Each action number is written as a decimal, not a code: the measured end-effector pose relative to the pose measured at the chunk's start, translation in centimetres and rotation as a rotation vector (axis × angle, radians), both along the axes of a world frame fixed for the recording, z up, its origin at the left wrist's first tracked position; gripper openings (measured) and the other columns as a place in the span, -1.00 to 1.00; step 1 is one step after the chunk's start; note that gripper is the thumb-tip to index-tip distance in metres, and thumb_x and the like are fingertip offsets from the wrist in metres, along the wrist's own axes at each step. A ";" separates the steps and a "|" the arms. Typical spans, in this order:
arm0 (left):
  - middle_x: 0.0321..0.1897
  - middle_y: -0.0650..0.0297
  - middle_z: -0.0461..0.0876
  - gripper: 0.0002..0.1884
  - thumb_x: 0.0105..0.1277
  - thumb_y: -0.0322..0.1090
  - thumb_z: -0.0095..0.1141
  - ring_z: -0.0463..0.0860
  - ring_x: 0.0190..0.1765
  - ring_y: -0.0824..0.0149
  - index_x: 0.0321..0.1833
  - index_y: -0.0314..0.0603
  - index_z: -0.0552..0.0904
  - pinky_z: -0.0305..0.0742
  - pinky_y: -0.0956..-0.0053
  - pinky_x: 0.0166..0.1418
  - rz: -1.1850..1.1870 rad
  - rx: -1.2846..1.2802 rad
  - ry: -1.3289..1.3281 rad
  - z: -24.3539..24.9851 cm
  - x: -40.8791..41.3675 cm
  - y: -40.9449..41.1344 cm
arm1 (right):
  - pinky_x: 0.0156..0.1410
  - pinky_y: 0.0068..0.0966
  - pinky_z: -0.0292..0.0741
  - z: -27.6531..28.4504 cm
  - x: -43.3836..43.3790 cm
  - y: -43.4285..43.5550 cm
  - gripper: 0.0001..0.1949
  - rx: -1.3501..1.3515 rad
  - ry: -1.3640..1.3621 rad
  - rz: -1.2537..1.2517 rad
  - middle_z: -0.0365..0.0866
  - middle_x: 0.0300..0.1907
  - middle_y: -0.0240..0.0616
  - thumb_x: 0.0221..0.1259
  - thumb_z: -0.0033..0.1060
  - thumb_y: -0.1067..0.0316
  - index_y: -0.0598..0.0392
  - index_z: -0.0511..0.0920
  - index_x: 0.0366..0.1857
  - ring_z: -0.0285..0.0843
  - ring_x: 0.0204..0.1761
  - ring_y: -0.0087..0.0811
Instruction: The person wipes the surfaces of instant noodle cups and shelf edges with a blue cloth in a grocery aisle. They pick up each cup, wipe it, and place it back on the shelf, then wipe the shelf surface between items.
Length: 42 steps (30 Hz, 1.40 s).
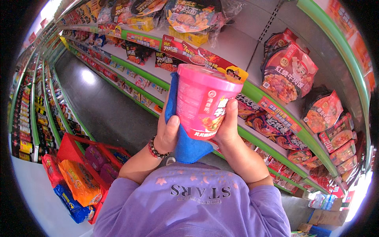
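A pink instant-food tub (pixel 198 103) with a lid is held up in front of the chest between both palms. My left hand (pixel 170 130), with a beaded bracelet at the wrist, presses a blue cloth (pixel 189 148) against the tub's left side; the cloth hangs down below it. On the tub's right side lies my right hand (pixel 229 121), its thumb up along the wall and its other fingers hidden behind. Beyond the tub runs a shelf with a red promotional strip (pixel 192 54) on its edge.
Bagged noodle bowls (pixel 192 14) stand on the upper shelf, and round packs of ready meals (pixel 290 71) at the right. A red display bin (pixel 71 151) with bright packets is at lower left. A dark floor aisle (pixel 103 100) separates the shelf rows. Cardboard boxes (pixel 328 216) lie at lower right.
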<state>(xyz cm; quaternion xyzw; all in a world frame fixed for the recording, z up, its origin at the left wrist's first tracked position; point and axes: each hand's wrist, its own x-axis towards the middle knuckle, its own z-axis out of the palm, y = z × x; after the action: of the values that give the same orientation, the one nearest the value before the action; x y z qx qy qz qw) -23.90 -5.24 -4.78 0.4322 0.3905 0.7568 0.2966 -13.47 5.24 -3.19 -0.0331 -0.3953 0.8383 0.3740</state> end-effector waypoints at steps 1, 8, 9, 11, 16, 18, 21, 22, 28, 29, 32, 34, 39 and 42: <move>0.43 -0.01 0.18 -0.11 0.37 0.11 -0.05 0.24 0.42 0.20 0.50 -0.49 -0.02 0.10 0.28 0.49 0.037 -0.008 0.051 0.2 0.1 0.0 | 0.33 -0.31 0.42 0.5 0.0 0.1 -0.14 0.035 -0.014 -0.022 0.49 0.17 -0.14 0.09 0.29 -0.29 0.19 0.25 0.30 0.51 0.17 -0.34; 0.47 -0.31 -0.03 0.17 0.15 0.28 0.24 0.04 0.52 -0.20 0.50 -0.51 -0.09 -0.03 0.07 0.53 0.428 0.065 0.847 0.4 -0.8 1.4 | 0.45 -0.27 0.20 1.3 -0.6 -1.6 0.09 0.372 -0.139 -0.482 0.16 0.36 -0.07 -0.08 0.56 0.00 0.20 -0.07 0.44 0.20 0.38 -0.24; 0.47 -0.29 0.01 0.22 0.09 0.27 0.31 0.08 0.52 -0.16 0.50 -0.50 -0.10 0.00 0.08 0.52 0.399 0.065 0.764 0.3 -0.8 1.3 | 0.47 -0.25 0.17 1.2 -0.5 -1.7 0.11 0.381 -0.123 -0.464 0.14 0.38 -0.06 -0.08 0.55 -0.02 0.19 -0.10 0.45 0.16 0.40 -0.23; 0.43 -0.05 0.18 0.17 0.07 -0.03 0.46 0.32 0.41 0.11 0.51 -0.43 -0.11 0.21 0.20 0.46 0.171 0.175 0.281 0.9 -0.4 1.2 | 0.53 -0.17 0.05 1.2 -0.5 -0.9 0.20 0.398 0.053 -0.405 0.06 0.43 -0.08 -0.12 0.52 -0.19 0.16 -0.16 0.49 -0.01 0.48 -0.21; 0.44 0.03 0.11 0.15 0.14 0.10 0.33 0.20 0.46 0.19 0.53 -0.37 -0.16 0.10 0.25 0.51 -0.061 0.085 0.052 2.6 0.6 0.2 | 0.36 -0.34 0.36 1.2 0.5 0.0 0.06 0.106 0.042 0.012 0.39 0.25 -0.15 -0.08 0.41 -0.35 0.23 0.14 0.38 0.39 0.27 -0.34; 0.46 0.00 0.08 0.16 0.15 0.14 0.30 0.16 0.48 0.17 0.54 -0.37 -0.17 0.06 0.22 0.52 0.002 0.070 0.086 2.7 1.2 0.4 | 0.34 -0.35 0.38 1.1 0.7 0.1 0.00 0.114 0.007 -0.021 0.43 0.21 -0.17 -0.03 0.38 -0.32 0.23 0.18 0.35 0.41 0.24 -0.36; 0.49 -0.11 0.00 0.16 0.16 0.21 0.26 0.11 0.51 0.02 0.53 -0.39 -0.17 0.03 0.15 0.52 0.236 0.052 0.409 1.9 1.4 0.4 | 0.32 -0.36 0.38 1.3 0.6 0.1 -0.05 0.184 -0.080 -0.138 0.43 0.20 -0.17 0.01 0.39 -0.26 0.22 0.18 0.34 0.42 0.22 -0.37; 0.50 -0.15 -0.03 0.16 0.16 0.23 0.25 0.08 0.52 -0.04 0.53 -0.40 -0.16 0.02 0.12 0.53 0.383 0.065 0.689 0.9 0.6 0.8 | 0.32 -0.36 0.37 1.5 0.4 -0.2 -0.05 0.209 -0.134 -0.216 0.42 0.20 -0.17 0.01 0.40 -0.24 0.21 0.17 0.35 0.41 0.22 -0.38; 0.50 -0.20 0.01 0.13 0.06 -0.08 0.44 0.12 0.52 -0.06 0.51 -0.47 -0.06 0.07 0.13 0.51 0.309 -0.009 0.579 1.1 -0.2 0.3 | 0.41 -0.31 0.29 1.0 0.2 0.0 0.02 0.256 -0.002 -0.222 0.28 0.32 -0.12 -0.02 0.48 -0.12 0.14 0.01 0.43 0.33 0.32 -0.29; 0.49 -0.16 0.05 0.10 0.08 -0.15 0.39 0.15 0.51 0.01 0.51 -0.48 -0.07 0.09 0.19 0.50 0.204 0.018 0.454 1.2 -0.5 0.0 | 0.42 -0.27 0.31 1.0 0.5 0.7 0.06 0.096 -0.009 -0.100 0.26 0.35 -0.11 -0.07 0.50 -0.15 0.13 0.02 0.44 0.32 0.34 -0.27; 0.48 -0.18 0.06 0.03 0.15 -0.09 0.28 0.16 0.50 -0.06 0.51 -0.48 -0.05 0.07 0.14 0.51 0.070 0.045 0.358 2.2 0.1 0.0 | 0.41 -0.27 0.33 1.5 0.4 0.6 0.01 0.060 0.172 0.023 0.31 0.32 -0.12 -0.08 0.53 -0.11 0.12 0.08 0.42 0.35 0.32 -0.29; 0.48 -0.22 0.06 -0.05 0.20 -0.08 0.21 0.16 0.49 -0.14 0.50 -0.47 0.00 0.07 0.09 0.50 0.213 0.030 0.559 1.7 0.3 0.1 | 0.40 -0.28 0.33 1.6 0.4 0.7 -0.02 0.036 0.152 0.004 0.34 0.30 -0.11 -0.07 0.54 -0.07 0.13 0.12 0.39 0.37 0.30 -0.31; 0.48 -0.31 -0.01 -0.17 0.27 -0.06 0.17 0.12 0.46 -0.34 0.47 -0.41 0.14 0.08 -0.07 0.46 0.578 0.023 1.201 1.4 0.5 0.9 | 0.39 -0.34 0.29 1.6 -0.4 -0.4 -0.18 0.228 -0.163 -0.400 0.33 0.24 -0.12 0.09 0.43 0.20 0.19 0.08 0.36 0.31 0.28 -0.31; 0.49 -0.28 0.00 -0.14 0.27 -0.10 0.20 0.11 0.48 -0.28 0.49 -0.40 0.09 0.07 0.00 0.48 0.535 0.084 1.064 1.4 0.0 1.1 | 0.44 -0.32 0.24 1.1 0.0 -0.2 -0.10 0.247 -0.067 -0.359 0.26 0.32 -0.07 0.12 0.41 0.08 0.19 -0.01 0.41 0.23 0.37 -0.25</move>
<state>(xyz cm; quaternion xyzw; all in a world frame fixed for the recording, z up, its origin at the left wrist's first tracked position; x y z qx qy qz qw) -23.89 -4.14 -3.34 0.6499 0.5504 0.4997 -0.1580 -13.50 5.01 -2.09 -0.0844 -0.4950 0.7020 0.5050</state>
